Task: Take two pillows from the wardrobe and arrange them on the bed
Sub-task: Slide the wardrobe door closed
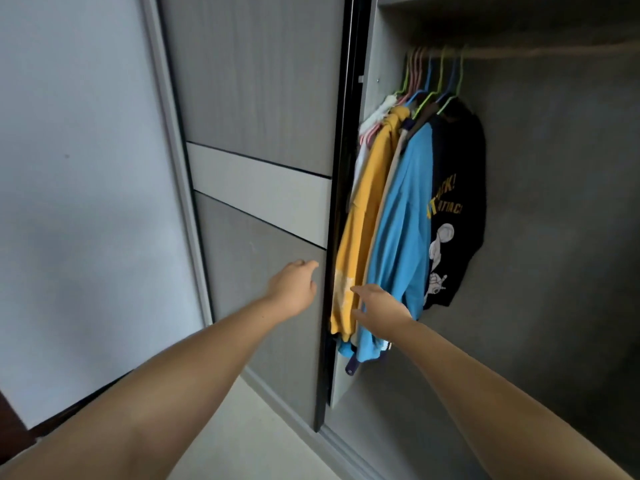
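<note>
The grey wardrobe stands in front of me with its sliding door [263, 140] pushed left, so the right compartment is open. My left hand [294, 284] rests flat against the door panel close to its black edge [341, 209], fingers loosely apart, holding nothing. My right hand [379, 306] reaches into the opening with spread fingers, touching the hems of the hanging yellow shirt [360, 216] and blue shirt [401, 216]. No pillow is in view. The lower part of the compartment is hidden behind my right arm.
Several shirts hang on coloured hangers [433, 74] from a rail, including a dark printed tee [453, 216]. A shelf edge [485, 3] sits above the rail. A pale wall [79, 202] is at left and light floor [242, 427] lies below.
</note>
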The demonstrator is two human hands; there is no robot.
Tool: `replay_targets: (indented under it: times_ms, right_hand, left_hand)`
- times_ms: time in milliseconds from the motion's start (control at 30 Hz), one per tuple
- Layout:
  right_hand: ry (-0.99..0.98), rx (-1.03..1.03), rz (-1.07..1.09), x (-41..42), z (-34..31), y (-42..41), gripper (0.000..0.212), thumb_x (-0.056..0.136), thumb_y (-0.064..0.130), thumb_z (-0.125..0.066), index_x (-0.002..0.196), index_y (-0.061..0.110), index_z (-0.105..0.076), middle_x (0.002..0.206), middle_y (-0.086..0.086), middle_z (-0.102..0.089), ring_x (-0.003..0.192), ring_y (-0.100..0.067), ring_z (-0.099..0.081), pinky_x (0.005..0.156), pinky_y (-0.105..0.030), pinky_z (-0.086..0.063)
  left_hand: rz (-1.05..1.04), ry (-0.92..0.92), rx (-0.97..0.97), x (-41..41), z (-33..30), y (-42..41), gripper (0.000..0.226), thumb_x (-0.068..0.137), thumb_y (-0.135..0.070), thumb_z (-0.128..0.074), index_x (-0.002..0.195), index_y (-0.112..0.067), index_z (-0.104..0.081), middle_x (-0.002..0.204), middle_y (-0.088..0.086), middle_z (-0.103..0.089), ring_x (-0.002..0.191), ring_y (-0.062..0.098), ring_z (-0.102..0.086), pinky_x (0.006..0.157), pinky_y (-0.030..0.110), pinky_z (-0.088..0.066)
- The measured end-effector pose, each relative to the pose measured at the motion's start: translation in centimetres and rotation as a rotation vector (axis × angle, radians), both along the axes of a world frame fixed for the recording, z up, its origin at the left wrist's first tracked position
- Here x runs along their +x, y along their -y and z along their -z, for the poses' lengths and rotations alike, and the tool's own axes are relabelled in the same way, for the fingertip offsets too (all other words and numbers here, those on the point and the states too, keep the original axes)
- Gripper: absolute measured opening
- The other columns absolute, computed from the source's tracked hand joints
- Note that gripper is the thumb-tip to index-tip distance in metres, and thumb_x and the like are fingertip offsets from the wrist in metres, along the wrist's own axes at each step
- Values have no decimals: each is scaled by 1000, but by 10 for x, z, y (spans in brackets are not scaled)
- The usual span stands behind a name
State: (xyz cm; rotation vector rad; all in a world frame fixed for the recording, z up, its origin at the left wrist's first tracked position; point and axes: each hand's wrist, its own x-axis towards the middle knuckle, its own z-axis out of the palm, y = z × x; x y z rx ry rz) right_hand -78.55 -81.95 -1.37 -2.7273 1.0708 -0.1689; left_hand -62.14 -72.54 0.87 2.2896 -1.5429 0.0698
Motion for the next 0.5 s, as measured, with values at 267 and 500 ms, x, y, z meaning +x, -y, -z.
replay_targets:
  times_ms: [267, 500]
  right_hand:
    - [217, 102, 99, 109, -28, 102, 63, 96, 31, -49, 150, 24, -17, 151, -9, -31, 120, -29, -53, 92, -40, -51]
    - [588, 79, 256, 179, -39, 151, 75, 93, 29, -56, 151, 23, -9, 157, -7, -19, 134, -24, -42, 103, -35, -44]
  left_hand:
    - [7, -1, -32, 94, -40, 108, 49, 93, -19, -45, 140, -15, -37, 135, 14, -50, 121, 32, -50, 98, 42, -45]
    - [34, 217, -114, 134, -44, 203, 87, 87, -2, -50, 150, -29, 4, 160, 1, 14, 147, 19, 13, 118, 50, -1]
